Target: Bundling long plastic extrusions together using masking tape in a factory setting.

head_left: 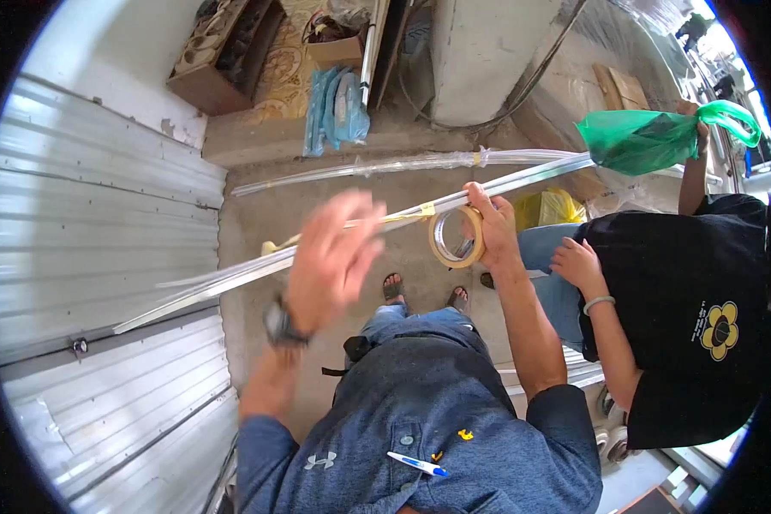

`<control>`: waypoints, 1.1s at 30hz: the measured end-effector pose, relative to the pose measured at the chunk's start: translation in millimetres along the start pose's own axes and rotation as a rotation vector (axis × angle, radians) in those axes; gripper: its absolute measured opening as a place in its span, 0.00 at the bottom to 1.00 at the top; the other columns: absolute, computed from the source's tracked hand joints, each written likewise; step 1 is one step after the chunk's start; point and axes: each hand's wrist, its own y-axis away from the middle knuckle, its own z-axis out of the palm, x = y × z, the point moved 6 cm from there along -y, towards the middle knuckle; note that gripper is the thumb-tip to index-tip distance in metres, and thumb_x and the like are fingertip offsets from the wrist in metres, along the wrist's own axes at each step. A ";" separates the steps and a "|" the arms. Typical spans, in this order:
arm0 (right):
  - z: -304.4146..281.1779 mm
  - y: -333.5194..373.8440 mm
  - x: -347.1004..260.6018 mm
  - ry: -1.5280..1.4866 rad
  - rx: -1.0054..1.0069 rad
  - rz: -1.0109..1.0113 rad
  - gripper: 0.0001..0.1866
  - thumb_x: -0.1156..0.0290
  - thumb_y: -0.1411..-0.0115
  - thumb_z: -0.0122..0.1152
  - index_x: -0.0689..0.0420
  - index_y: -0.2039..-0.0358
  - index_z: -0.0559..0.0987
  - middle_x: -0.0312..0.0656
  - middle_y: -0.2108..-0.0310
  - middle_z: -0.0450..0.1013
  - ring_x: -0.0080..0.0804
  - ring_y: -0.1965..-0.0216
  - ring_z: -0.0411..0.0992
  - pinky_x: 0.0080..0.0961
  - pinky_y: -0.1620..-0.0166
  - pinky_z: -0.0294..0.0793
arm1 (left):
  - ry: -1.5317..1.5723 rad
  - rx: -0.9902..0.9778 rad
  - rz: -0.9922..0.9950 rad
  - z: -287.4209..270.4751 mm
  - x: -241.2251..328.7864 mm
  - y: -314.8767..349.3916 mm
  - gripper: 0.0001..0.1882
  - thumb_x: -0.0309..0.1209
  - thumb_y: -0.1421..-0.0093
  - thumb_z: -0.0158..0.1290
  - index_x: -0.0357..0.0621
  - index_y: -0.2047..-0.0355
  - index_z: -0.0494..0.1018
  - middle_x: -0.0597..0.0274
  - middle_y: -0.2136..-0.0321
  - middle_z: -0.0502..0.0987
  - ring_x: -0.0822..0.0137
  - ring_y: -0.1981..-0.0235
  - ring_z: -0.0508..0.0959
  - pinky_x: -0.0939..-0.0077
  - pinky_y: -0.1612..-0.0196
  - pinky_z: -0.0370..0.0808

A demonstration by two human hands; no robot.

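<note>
A bundle of long, thin white-and-silver strips (pixel 522 177) slants across in front of me, its near-left end by the corrugated wall. My right hand (pixel 499 230) is closed around the bundle, thumb on top. The same hand holds a roll of masking tape (pixel 437 242), hanging just below the strips. A band of yellowish tape (pixel 427 209) sits on the bundle beside the thumb. My left hand (pixel 330 257), smeared by motion, is over the bundle with fingers stretched apart. Behind it a loose yellowish tape piece (pixel 270 248) shows at the strips. Whether that hand touches them is unclear.
At right stands a person in a black shirt (pixel 685 300), one arm raised by a green plastic bag (pixel 642 141) over the bundle's far end. Another wrapped bundle (pixel 377 167) lies on the floor beyond. Corrugated metal (pixel 103 197) bounds the left; a pillar (pixel 488 60) stands ahead.
</note>
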 end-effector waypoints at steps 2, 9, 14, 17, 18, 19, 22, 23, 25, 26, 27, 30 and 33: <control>-0.3 0.3 3.0 0.045 0.041 -0.015 0.15 0.58 0.35 0.62 0.58 0.65 0.80 0.31 0.81 0.71 0.17 0.86 0.64 0.17 0.84 0.60 | -0.011 -0.380 -0.179 33.9 -50.5 4.0 0.10 0.28 0.44 0.59 0.41 0.62 0.79 0.54 0.63 0.79 0.51 0.66 0.79 0.62 0.61 0.75; -2.2 -18.4 31.4 0.131 0.150 -0.044 0.15 0.59 0.38 0.65 0.61 0.68 0.81 0.32 0.78 0.73 0.18 0.79 0.69 0.19 0.76 0.67 | -0.274 -0.416 0.105 41.9 -7.3 -7.0 0.06 0.32 0.41 0.55 0.43 0.69 0.72 0.58 0.73 0.72 0.55 0.71 0.77 0.60 0.68 0.73; 26.6 -25.2 22.0 0.088 0.132 -0.054 0.15 0.60 0.40 0.68 0.60 0.71 0.81 0.32 0.75 0.75 0.17 0.76 0.70 0.21 0.74 0.68 | -0.059 -0.465 -0.342 82.4 23.3 71.4 0.03 0.28 0.39 0.52 0.41 0.67 0.72 0.54 0.70 0.74 0.51 0.70 0.77 0.58 0.66 0.73; 16.3 -21.8 9.8 0.083 0.086 -0.034 0.14 0.60 0.39 0.66 0.59 0.72 0.81 0.31 0.77 0.74 0.16 0.78 0.68 0.20 0.77 0.65 | 0.057 -0.078 -0.488 85.0 -61.5 129.5 0.04 0.24 0.37 0.49 0.38 0.64 0.73 0.49 0.65 0.77 0.47 0.66 0.77 0.61 0.62 0.74; 20.0 -11.9 7.9 0.084 0.081 -0.035 0.14 0.60 0.39 0.66 0.59 0.72 0.81 0.31 0.77 0.74 0.16 0.78 0.68 0.20 0.77 0.65 | 0.003 0.021 -0.417 82.3 -93.9 134.3 0.04 0.25 0.36 0.49 0.38 0.64 0.73 0.49 0.66 0.76 0.48 0.66 0.77 0.61 0.62 0.74; 24.8 5.7 9.0 0.146 0.062 0.024 0.14 0.61 0.39 0.65 0.58 0.72 0.81 0.31 0.77 0.73 0.16 0.78 0.68 0.20 0.77 0.65 | -0.051 0.115 -0.352 78.1 -120.5 128.0 0.05 0.26 0.35 0.49 0.37 0.63 0.73 0.49 0.68 0.76 0.49 0.66 0.77 0.61 0.61 0.73; 31.2 36.7 28.3 0.101 0.040 0.047 0.14 0.61 0.38 0.64 0.59 0.72 0.81 0.31 0.77 0.73 0.17 0.78 0.68 0.19 0.75 0.65 | -0.163 0.411 -0.244 56.6 -142.6 62.5 0.05 0.27 0.34 0.48 0.38 0.65 0.71 0.52 0.71 0.74 0.54 0.70 0.75 0.64 0.64 0.73; 28.3 40.1 30.7 0.099 0.051 0.019 0.14 0.61 0.38 0.64 0.60 0.71 0.81 0.31 0.77 0.74 0.17 0.77 0.68 0.19 0.74 0.66 | -0.235 0.515 -0.127 48.6 -136.0 40.9 0.06 0.28 0.33 0.47 0.39 0.66 0.70 0.55 0.73 0.73 0.57 0.73 0.75 0.66 0.67 0.72; 13.9 46.7 22.8 0.075 0.135 -0.022 0.14 0.61 0.38 0.64 0.60 0.69 0.81 0.32 0.77 0.74 0.18 0.78 0.68 0.19 0.75 0.66 | 0.193 1.042 -0.810 6.9 -205.6 59.9 0.09 0.31 0.32 0.46 0.41 0.69 0.68 0.60 0.75 0.71 0.65 0.78 0.70 0.71 0.74 0.69; 1.8 50.2 11.7 0.058 0.205 -0.033 0.14 0.61 0.38 0.64 0.60 0.69 0.81 0.32 0.77 0.73 0.18 0.79 0.68 0.19 0.76 0.65 | 0.500 1.342 -0.815 -20.6 -239.6 79.0 0.12 0.36 0.31 0.46 0.42 0.70 0.67 0.64 0.76 0.69 0.71 0.81 0.65 0.74 0.78 0.64; -11.9 47.3 4.4 0.051 0.214 0.024 0.14 0.60 0.38 0.64 0.60 0.67 0.81 0.32 0.79 0.72 0.19 0.83 0.67 0.19 0.80 0.63 | 0.421 1.327 -0.859 -43.1 -259.4 96.2 0.11 0.34 0.32 0.46 0.38 0.66 0.69 0.62 0.76 0.72 0.67 0.81 0.69 0.71 0.77 0.68; -9.9 27.9 -15.0 0.032 0.156 -0.024 0.15 0.59 0.38 0.64 0.60 0.67 0.81 0.32 0.80 0.71 0.19 0.86 0.65 0.19 0.83 0.61 | -0.413 0.838 -0.801 -67.9 -306.6 221.1 0.13 0.31 0.35 0.48 0.34 0.55 0.72 0.53 0.69 0.78 0.58 0.72 0.75 0.64 0.66 0.74; -29.5 17.6 -19.5 0.063 0.201 -0.046 0.15 0.58 0.38 0.64 0.58 0.67 0.82 0.32 0.80 0.71 0.19 0.86 0.65 0.19 0.83 0.61 | -0.412 0.051 -1.161 37.3 -262.2 344.9 0.31 0.32 0.39 0.54 0.36 0.37 0.61 0.46 0.34 0.59 0.48 0.35 0.61 0.62 0.34 0.59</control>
